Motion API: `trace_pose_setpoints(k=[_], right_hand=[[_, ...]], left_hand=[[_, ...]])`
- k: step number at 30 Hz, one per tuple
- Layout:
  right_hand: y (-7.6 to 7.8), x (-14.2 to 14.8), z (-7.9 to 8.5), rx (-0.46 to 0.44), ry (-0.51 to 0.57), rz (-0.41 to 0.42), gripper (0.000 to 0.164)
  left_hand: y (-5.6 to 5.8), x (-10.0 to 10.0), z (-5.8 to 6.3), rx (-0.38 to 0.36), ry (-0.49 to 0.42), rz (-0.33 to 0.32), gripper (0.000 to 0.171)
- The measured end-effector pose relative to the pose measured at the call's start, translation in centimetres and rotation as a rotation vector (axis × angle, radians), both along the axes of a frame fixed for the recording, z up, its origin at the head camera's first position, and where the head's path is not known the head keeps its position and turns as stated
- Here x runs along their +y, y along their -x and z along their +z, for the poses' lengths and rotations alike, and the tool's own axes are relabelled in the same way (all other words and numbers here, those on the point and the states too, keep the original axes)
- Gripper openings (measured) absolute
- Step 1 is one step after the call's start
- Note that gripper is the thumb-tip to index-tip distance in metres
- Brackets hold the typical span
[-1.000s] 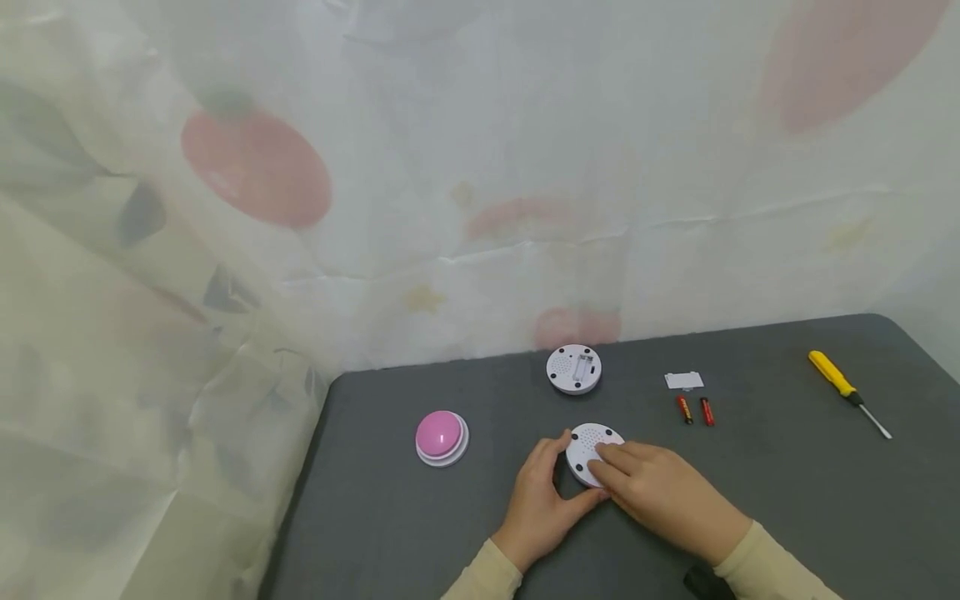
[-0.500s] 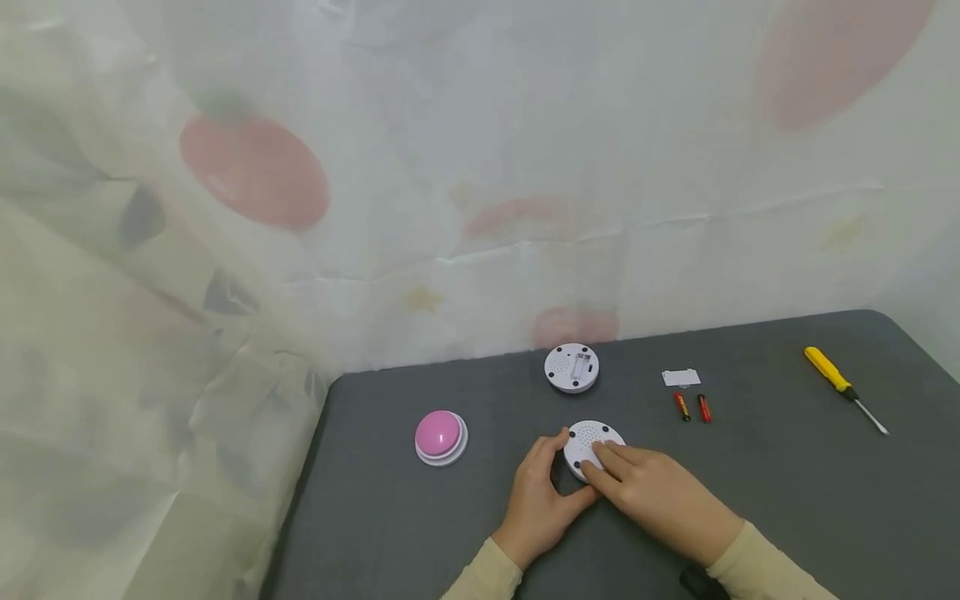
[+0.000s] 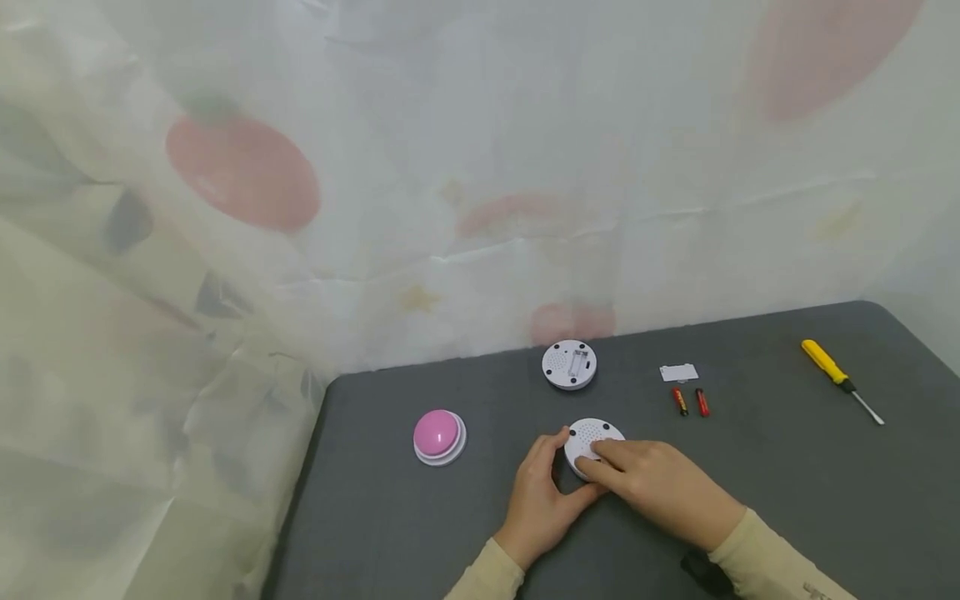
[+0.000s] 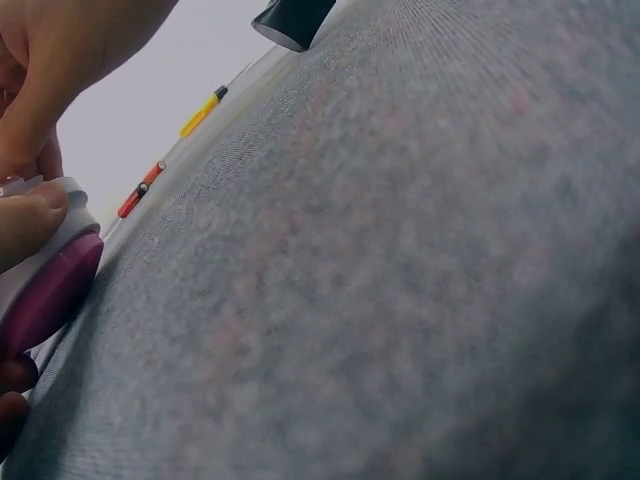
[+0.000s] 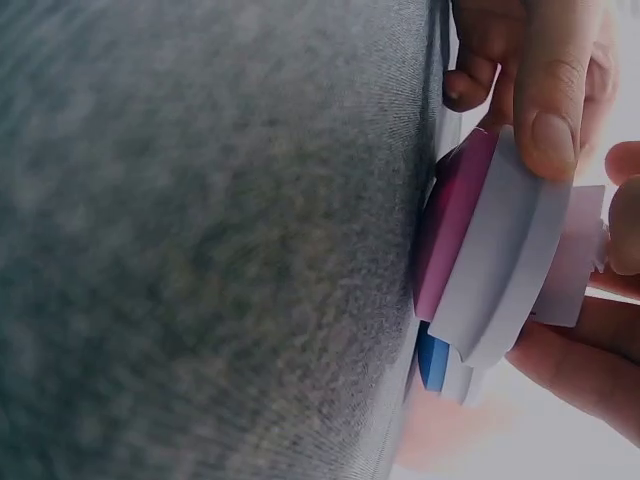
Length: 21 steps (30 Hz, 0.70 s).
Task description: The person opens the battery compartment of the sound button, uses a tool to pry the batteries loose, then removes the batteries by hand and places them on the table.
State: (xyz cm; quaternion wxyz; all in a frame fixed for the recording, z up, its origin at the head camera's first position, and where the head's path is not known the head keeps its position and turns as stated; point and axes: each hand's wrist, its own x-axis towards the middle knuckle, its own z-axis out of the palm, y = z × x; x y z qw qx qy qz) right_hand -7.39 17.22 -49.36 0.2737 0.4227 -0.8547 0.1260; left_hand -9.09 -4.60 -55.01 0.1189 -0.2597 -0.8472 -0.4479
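A round white push button (image 3: 588, 433) with a pink dome (image 5: 460, 225) lies dome-down on the table. My left hand (image 3: 538, 504) grips its rim, thumb on the near side and fingers on the far side. My right hand (image 3: 660, 487) is over its perforated underside. In the right wrist view a thin white battery cover (image 5: 570, 270) stands up from that underside, between my right fingers, which pinch it. The battery compartment is hidden under the right hand in the head view. In the left wrist view the pink dome (image 4: 55, 295) faces the table.
Behind lies another upturned button (image 3: 569, 365), its battery slot uncovered; blue shows beneath it. A pink-domed button (image 3: 438, 435) stands upright at left. To the right lie a loose white cover (image 3: 678, 372), two red batteries (image 3: 679, 401) and a yellow-handled screwdriver (image 3: 823, 361). A patterned sheet (image 3: 480, 167) hangs behind.
The right fingers have shifted slightly on the button's underside, while the left hand keeps its grip. The head view has shifted slightly; the other things stay in place.
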Motion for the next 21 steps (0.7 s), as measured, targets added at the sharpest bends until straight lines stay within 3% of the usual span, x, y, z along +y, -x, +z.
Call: trace_pose_setpoints(k=[6, 12, 18, 21], right_hand=[[0.3, 0.2, -0.1, 0.017, -0.006, 0.016, 0.022], [0.4, 0.6, 0.3, 0.007, 0.001, 0.043, 0.059], [0.4, 1.5, 0.7, -0.051, -0.043, 0.019, 0.067], [0.3, 1.9, 0.9, -0.064, -0.046, 0.002, 0.042]], left_hand=[[-0.1, -0.1, 0.1, -0.023, -0.002, 0.007, 0.08], [0.0, -0.2, -0.2, -0.02, -0.023, 0.002, 0.081], [0.0, -0.2, 0.0, -0.063, -0.024, -0.004, 0.082], [0.1, -0.2, 0.2, -0.091, -0.021, -0.001, 0.083]])
